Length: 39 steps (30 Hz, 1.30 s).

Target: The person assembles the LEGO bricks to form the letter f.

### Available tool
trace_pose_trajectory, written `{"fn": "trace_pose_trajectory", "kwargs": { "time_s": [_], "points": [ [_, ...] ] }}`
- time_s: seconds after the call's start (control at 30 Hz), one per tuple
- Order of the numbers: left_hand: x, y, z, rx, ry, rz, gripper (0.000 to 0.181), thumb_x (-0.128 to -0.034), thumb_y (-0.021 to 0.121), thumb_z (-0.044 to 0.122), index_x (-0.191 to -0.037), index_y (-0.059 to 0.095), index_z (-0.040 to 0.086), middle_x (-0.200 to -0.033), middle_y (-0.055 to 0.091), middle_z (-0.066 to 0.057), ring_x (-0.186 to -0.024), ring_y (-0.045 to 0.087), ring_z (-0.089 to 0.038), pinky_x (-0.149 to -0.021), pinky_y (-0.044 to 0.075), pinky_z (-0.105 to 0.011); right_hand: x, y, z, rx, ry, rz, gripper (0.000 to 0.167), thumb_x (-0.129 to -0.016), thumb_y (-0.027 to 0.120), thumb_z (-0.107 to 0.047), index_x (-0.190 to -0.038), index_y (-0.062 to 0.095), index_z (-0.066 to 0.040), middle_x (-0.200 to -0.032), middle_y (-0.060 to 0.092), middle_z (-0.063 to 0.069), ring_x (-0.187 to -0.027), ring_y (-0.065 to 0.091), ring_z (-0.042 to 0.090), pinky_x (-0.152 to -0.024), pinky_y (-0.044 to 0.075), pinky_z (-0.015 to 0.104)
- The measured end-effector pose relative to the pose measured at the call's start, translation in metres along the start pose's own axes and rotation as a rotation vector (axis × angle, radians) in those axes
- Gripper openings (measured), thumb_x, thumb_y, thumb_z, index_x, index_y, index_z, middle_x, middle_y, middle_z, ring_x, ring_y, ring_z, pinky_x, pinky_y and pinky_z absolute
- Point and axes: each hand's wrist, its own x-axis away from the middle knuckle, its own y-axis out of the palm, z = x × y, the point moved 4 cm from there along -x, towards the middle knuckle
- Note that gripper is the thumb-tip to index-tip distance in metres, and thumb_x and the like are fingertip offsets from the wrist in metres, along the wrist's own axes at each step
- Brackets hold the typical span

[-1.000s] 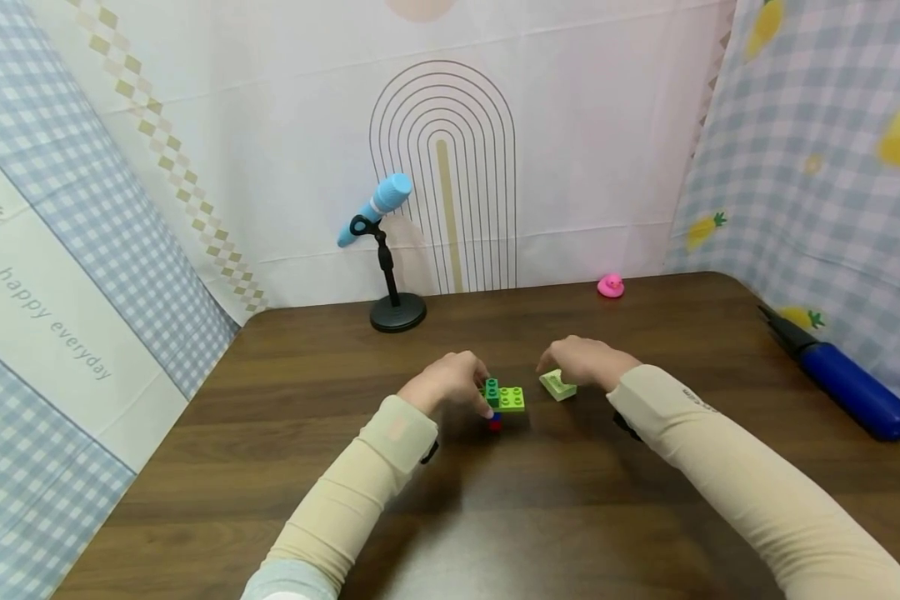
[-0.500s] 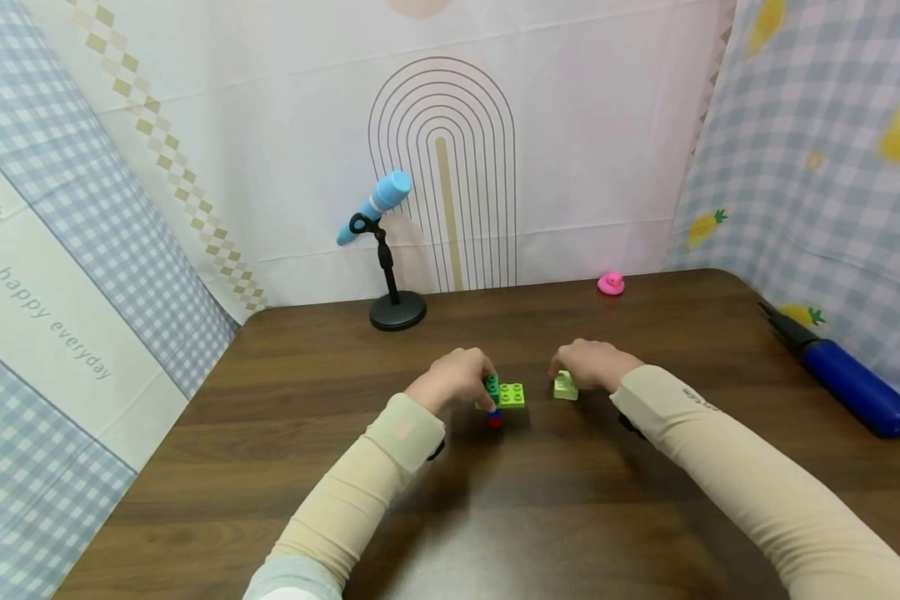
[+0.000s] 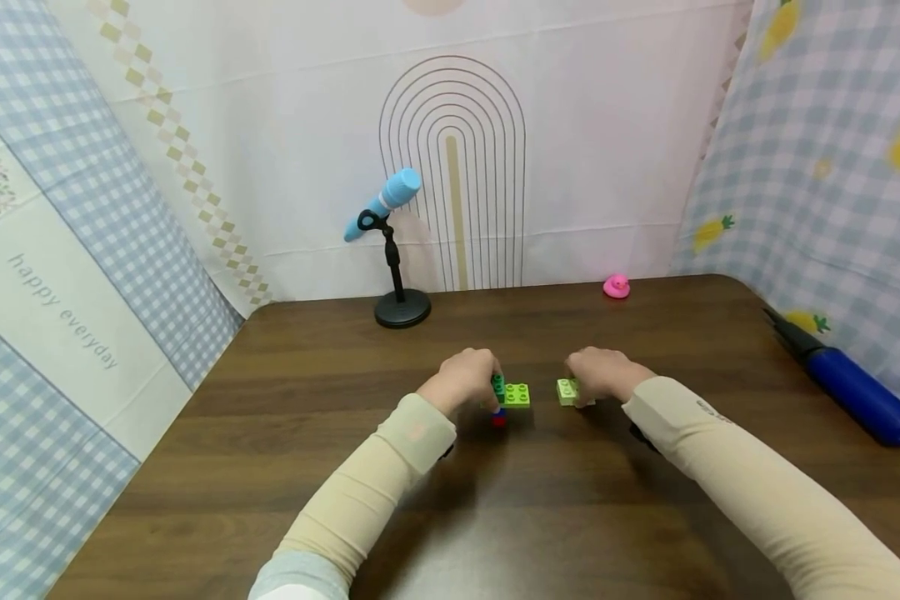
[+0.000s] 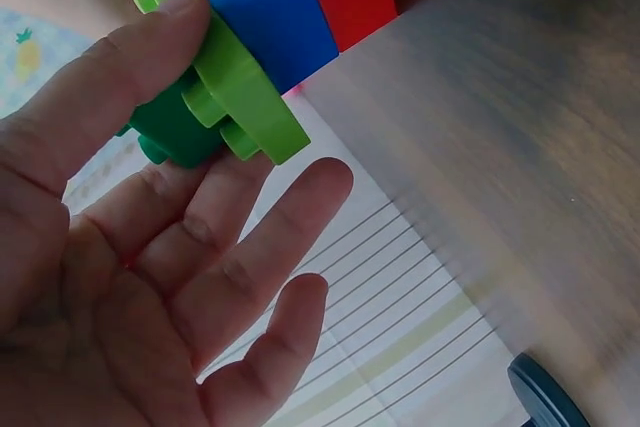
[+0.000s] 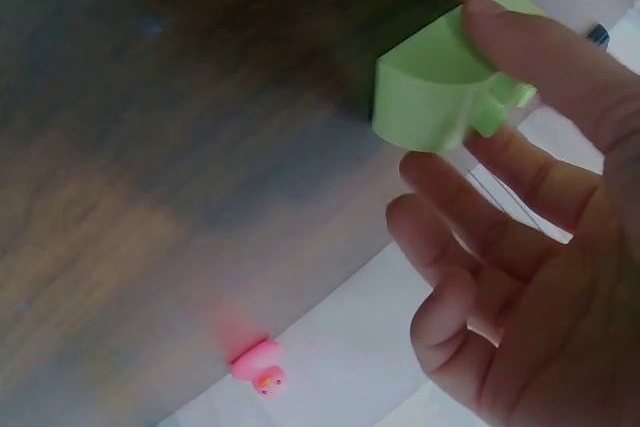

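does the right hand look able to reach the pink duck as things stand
Probably yes: nothing shows between the right hand and the duck, though that hand holds a light green block.

Reaching over a brown table (image 3: 330,433) in beige sleeves (image 3: 352,492). Gripping a green, blue and red brick stack (image 3: 517,395) with the left hand (image 3: 461,379); holding a pale green block (image 3: 566,392), near but apart, with the right hand (image 3: 603,372). Facing a blue microphone (image 3: 399,190) on a black stand (image 3: 402,310) and a small pink duck (image 3: 617,286).

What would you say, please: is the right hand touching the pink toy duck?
No, the pink toy duck sits on the brown table, apart from the right hand, which pinches the pale green toy block.
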Motion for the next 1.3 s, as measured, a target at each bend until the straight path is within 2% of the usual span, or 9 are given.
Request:
{"fn": "trace_pose_trajectory", "kwargs": {
  "time_s": [0.13,0.3,0.53,0.8,1.3],
  "points": [
    [0.000,0.001,0.001,-0.004,0.002,0.001,0.024,-0.0618,0.078,0.020,-0.081,0.065,0.016,-0.070,0.055,0.006,-0.068,0.050,-0.011,-0.056,0.040,-0.029,0.001,0.000,0.001,-0.027,-0.008,0.024,0.033,-0.069,0.071,-0.021,-0.093,0.055,-0.004,-0.075,0.050,0.003,-0.067,0.046,0.018,-0.055,0.039,0.036],
    [0.000,0.001,0.002,0.012,0.002,0.002,0.024,-0.0622,0.078,0.018,-0.082,0.065,0.015,-0.070,0.056,0.006,-0.067,0.051,-0.011,-0.056,0.040,-0.029,0.004,-0.010,-0.004,-0.072,-0.060,0.103,0.032,-0.069,0.068,-0.023,-0.092,0.055,-0.005,-0.072,0.049,0.001,-0.064,0.045,0.017,-0.052,0.036,0.033],
    [0.001,0.001,0.001,0.033,-0.013,0.002,0.023,-0.0627,0.078,0.017,-0.081,0.066,0.014,-0.069,0.056,0.006,-0.066,0.051,-0.011,-0.056,0.041,-0.029,0.007,-0.019,-0.021,-0.141,-0.110,0.174,0.034,-0.069,0.065,-0.027,-0.095,0.055,-0.007,-0.073,0.050,0.000,-0.063,0.045,0.016,-0.051,0.036,0.030],
    [0.000,0.002,0.000,0.056,-0.014,-0.006,0.022,-0.0625,0.078,0.015,-0.081,0.065,0.014,-0.069,0.056,0.005,-0.065,0.051,-0.012,-0.055,0.041,-0.028,0.009,-0.025,-0.039,-0.167,-0.166,0.260,0.031,-0.069,0.064,-0.029,-0.092,0.055,-0.010,-0.072,0.049,-0.001,-0.062,0.045,0.014,-0.050,0.036,0.028],
    [-0.002,0.000,0.002,0.015,-0.003,0.009,0.026,-0.0591,0.080,0.016,-0.078,0.061,0.014,-0.068,0.055,0.004,-0.063,0.050,-0.013,-0.052,0.040,-0.029,0.015,-0.032,-0.063,-0.161,-0.252,0.291,0.026,-0.070,0.064,-0.029,-0.090,0.055,-0.014,-0.074,0.049,-0.005,-0.065,0.044,0.013,-0.052,0.036,0.027]
  ]
}}
